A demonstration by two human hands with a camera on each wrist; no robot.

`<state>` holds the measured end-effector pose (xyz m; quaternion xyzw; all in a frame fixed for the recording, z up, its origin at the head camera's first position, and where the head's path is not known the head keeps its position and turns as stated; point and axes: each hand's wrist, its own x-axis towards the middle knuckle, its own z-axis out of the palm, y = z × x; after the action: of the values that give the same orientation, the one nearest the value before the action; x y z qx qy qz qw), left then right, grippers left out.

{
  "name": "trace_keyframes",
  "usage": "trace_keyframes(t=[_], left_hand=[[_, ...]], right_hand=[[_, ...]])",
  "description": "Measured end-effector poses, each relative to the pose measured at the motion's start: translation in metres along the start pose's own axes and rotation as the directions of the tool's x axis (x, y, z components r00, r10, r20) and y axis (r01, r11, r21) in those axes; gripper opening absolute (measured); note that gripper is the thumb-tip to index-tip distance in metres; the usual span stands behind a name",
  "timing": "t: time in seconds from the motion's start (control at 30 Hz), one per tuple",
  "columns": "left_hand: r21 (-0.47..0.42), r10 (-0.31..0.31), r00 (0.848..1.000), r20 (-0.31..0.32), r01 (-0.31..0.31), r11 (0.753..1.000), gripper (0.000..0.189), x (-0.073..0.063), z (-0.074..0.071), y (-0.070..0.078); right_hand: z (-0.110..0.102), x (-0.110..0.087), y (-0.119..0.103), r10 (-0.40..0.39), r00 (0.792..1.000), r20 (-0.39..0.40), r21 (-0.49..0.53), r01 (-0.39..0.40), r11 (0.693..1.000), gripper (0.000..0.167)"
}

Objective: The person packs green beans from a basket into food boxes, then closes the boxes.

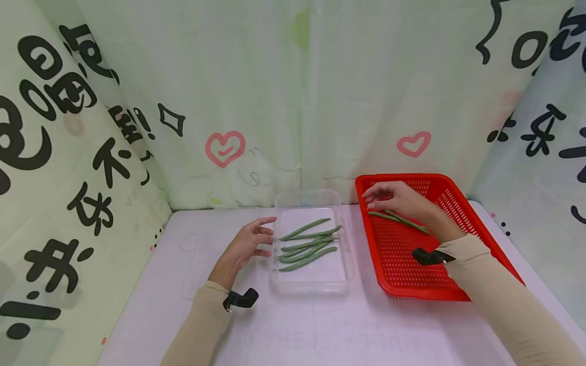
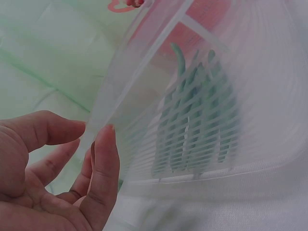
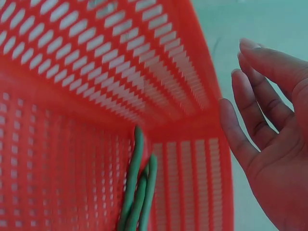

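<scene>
Several green beans lie side by side in a clear plastic container in the middle of the table. At the container's left wall is my left hand, its fingers loosely bent and nothing held; in the left wrist view the beans show through the ribbed wall. My right hand hovers over the back left part of a red plastic basket, fingers relaxed and holding nothing. Below it, a few green beans lie together on the basket floor.
Both containers stand on a white table, the basket right of the clear one. Behind the table hangs a pale green curtain with printed hearts and lettering, and similar cloth hangs at both sides. Each wrist wears a black strap device.
</scene>
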<state>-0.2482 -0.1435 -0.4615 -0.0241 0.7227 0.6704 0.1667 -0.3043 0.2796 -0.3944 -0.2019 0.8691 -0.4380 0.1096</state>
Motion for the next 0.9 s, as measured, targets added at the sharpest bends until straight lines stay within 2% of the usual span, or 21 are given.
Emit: trace_keyframes(t=[0.33, 0.67, 0.9], left_hand=[[0.008, -0.005, 1.000, 0.004, 0.005, 1.000, 0.055, 0.001, 0.000, 0.000], [0.011, 0.001, 1.000, -0.003, -0.001, 1.000, 0.054, 0.000, 0.000, 0.002], [0.002, -0.010, 1.000, -0.007, 0.010, 1.000, 0.052, 0.000, 0.000, 0.002]], right_hand=[[-0.017, -0.007, 0.035, 0.051, 0.998, -0.030, -0.013, -0.051, 0.999, 0.038], [-0.024, -0.011, 0.060, 0.154, 0.987, -0.039, -0.058, -0.156, 0.986, 0.036], [-0.027, -0.015, 0.074, 0.163, 0.982, -0.091, -0.141, -0.175, 0.974, 0.039]])
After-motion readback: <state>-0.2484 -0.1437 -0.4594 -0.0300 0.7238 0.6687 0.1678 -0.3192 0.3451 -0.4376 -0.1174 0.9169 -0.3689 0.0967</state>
